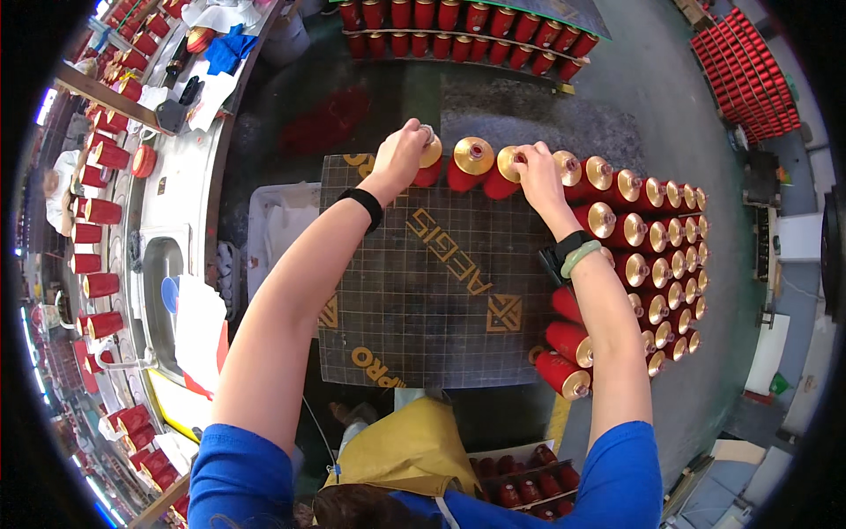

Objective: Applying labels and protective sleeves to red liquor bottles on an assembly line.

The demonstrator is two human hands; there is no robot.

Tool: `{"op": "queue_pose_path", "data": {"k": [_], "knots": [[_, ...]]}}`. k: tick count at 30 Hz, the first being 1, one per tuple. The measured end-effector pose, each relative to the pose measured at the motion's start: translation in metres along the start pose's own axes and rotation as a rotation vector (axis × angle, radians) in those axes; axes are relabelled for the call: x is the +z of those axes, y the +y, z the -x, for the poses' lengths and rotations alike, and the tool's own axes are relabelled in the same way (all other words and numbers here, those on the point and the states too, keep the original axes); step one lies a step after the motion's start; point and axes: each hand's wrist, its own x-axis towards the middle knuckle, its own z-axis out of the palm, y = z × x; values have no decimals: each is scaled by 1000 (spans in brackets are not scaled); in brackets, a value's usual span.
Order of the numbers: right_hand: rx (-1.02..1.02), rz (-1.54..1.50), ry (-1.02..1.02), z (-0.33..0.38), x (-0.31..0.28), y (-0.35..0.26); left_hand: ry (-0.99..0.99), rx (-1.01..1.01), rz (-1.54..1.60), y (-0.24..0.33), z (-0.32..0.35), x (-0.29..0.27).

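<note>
At the far edge of the dark gridded board (414,273) three red bottles with gold domed tops stand in a short row. My left hand (399,161) is closed at the top of the leftmost bottle (429,172), hiding part of it. The middle bottle (465,176) stands between my hands, touched by neither. My right hand (539,179) pinches the small top of the third bottle (500,183). Right of that hand, rows of similar bottles (602,220) fill the board's right side. My arms reach forward over the board.
A metal bench with a sink (164,269) and a line of red bottles (101,285) runs along the left. Beside the board sits a white bin (273,225). A rack of red bottles (463,46) stands ahead, and a large stack (745,75) at the far right.
</note>
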Motion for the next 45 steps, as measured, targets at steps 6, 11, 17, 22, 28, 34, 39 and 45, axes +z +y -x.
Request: {"op": "queue_pose_path", "data": {"k": [6, 11, 17, 22, 28, 34, 39, 45], "knots": [[-31, -10, -30, 0, -3, -2, -34, 106, -181, -14, 8, -30], [-49, 18, -13, -2, 1, -2, -31, 102, -126, -34, 20, -50], [-105, 211, 18, -11, -4, -31, -33, 22, -126, -55, 31, -60], [-278, 274, -57, -23, 9, -62, 11, -29, -125, -37, 28, -60], [-228, 82, -127, -27, 31, -78, 20, -62, -69, -45, 35, -56], [-286, 43, -59, -29, 22, -75, 42, -16, -66, -40, 30, -49], [-18, 618, 49, -33, -39, 4, 67, 9, -84, -33, 23, -43], [89, 401, 25, -27, -45, 78, 43, -27, -9, -27, 12, -38]]}}
